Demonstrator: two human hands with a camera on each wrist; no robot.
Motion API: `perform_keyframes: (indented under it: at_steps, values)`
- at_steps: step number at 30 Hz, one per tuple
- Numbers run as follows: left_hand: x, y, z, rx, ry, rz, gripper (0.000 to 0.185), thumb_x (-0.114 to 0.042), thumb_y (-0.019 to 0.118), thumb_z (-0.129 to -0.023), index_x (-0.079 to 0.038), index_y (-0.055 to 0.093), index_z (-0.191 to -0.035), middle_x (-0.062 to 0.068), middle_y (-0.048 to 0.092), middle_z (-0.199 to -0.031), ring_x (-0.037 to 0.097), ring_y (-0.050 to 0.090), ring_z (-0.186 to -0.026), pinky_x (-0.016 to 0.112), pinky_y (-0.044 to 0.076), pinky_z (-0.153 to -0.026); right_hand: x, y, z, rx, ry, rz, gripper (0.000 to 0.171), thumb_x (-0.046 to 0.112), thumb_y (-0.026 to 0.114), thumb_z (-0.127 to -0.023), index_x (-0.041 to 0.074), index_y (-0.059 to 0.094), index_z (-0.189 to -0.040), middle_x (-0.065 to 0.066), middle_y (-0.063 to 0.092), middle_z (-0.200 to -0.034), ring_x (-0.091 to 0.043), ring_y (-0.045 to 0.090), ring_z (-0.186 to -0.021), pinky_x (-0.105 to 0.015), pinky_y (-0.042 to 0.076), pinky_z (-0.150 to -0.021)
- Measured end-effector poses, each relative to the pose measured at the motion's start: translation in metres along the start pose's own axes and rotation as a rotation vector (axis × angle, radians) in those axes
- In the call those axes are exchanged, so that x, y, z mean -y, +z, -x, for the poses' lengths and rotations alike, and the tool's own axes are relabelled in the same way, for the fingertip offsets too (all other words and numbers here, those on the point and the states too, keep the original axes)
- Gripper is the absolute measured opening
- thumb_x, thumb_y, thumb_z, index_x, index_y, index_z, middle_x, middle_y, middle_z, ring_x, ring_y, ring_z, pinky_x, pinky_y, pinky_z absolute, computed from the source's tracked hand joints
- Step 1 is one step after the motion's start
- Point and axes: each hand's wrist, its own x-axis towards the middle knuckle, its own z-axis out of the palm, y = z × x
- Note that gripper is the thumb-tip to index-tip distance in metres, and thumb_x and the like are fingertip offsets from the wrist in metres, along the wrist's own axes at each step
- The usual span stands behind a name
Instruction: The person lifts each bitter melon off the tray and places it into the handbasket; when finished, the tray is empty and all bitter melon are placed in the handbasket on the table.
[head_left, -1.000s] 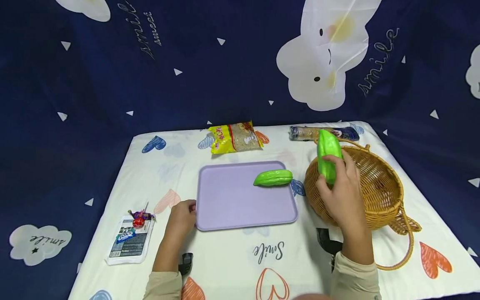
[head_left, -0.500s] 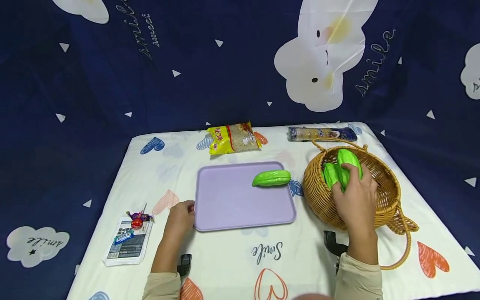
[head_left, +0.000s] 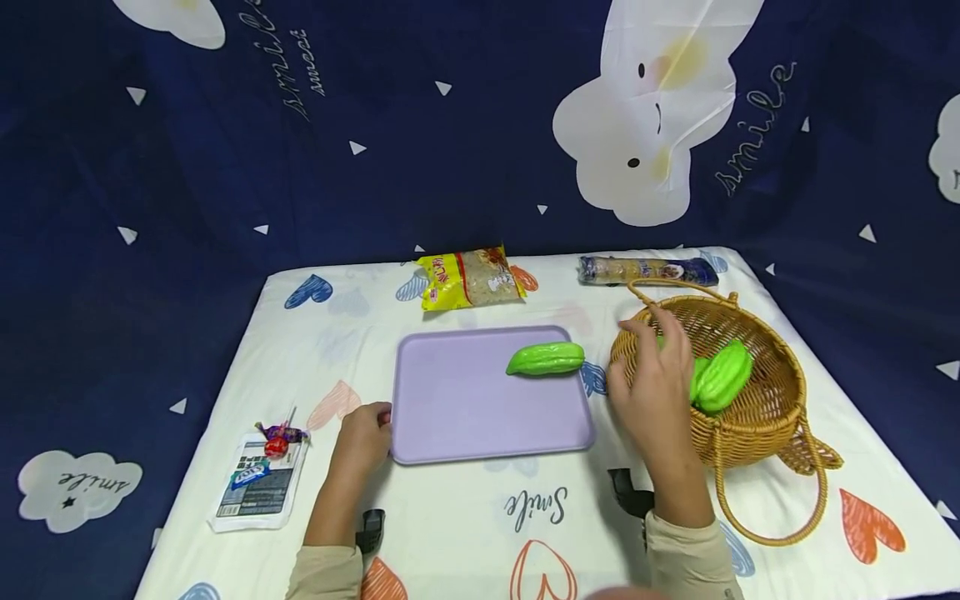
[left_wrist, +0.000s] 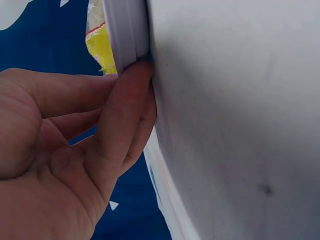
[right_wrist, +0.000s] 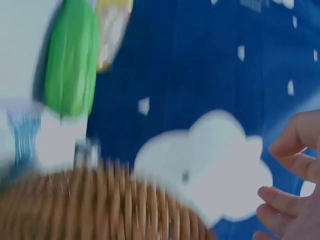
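My left hand (head_left: 360,437) pinches the left edge of a lilac tray (head_left: 472,408); in the left wrist view its fingertips (left_wrist: 135,72) meet at the rim. One elongated, ribbed bright green vegetable (head_left: 546,358) lies at the tray's upper right. More of the same kind sit in a wicker basket (head_left: 776,429), the plainest being a green vegetable (head_left: 725,377) near the basket's front. Over the basket's left side, my right hand (head_left: 656,392) has its fingers spread and holds nothing, hiding part of the contents. The right wrist view is blurred.
Behind the tray lies a yellow food packet (head_left: 471,279). A long noodle-like packet (head_left: 647,271) rests behind the basket. On the left, wrapped candies (head_left: 276,446) lie on a flat white pack (head_left: 258,504). The basket's handle (head_left: 806,533) hangs down toward the front.
My right hand lowered a green vegetable into the basket, let go of it and moved back left. The front handle now hangs nearer the basket's front. My left hand stayed at the tray.
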Motion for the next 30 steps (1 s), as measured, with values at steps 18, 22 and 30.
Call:
perform_keyframes:
  at_steps: [18, 22, 30]
  values:
    - [-0.004, -0.002, 0.003, -0.008, 0.004, 0.009, 0.032, 0.002, 0.057, -0.089, 0.008, 0.064, -0.119, 0.015, 0.069, -0.098, 0.027, 0.062, -0.089, 0.042, 0.051, -0.077, -0.003, 0.087, 0.002, 0.729, -0.086, 0.231, 0.064, 0.013, 0.067, -0.086, 0.010, 0.041, -0.145, -0.028, 0.035, -0.143, -0.046, 0.036, -0.131, -0.061, 0.036, -0.100]
    - [-0.004, -0.003, 0.001, -0.015, 0.006, 0.000, 0.031, 0.002, 0.056, -0.089, 0.008, 0.064, -0.118, 0.014, 0.068, -0.096, 0.027, 0.062, -0.087, 0.042, 0.051, -0.076, -0.004, 0.089, -0.001, 0.713, -0.078, 0.284, 0.061, 0.011, 0.066, -0.086, 0.013, 0.044, -0.143, -0.024, 0.041, -0.141, -0.047, 0.041, -0.125, -0.060, 0.038, -0.095]
    - [-0.001, -0.001, 0.002, 0.002, -0.026, 0.000, 0.032, 0.000, 0.056, -0.089, 0.007, 0.064, -0.119, 0.013, 0.068, -0.095, 0.026, 0.060, -0.087, 0.041, 0.050, -0.076, -0.005, 0.092, -0.001, 0.726, -0.073, 0.333, 0.055, 0.002, 0.058, -0.089, 0.015, 0.046, -0.141, -0.020, 0.054, -0.125, -0.045, 0.049, -0.114, -0.058, 0.041, -0.089]
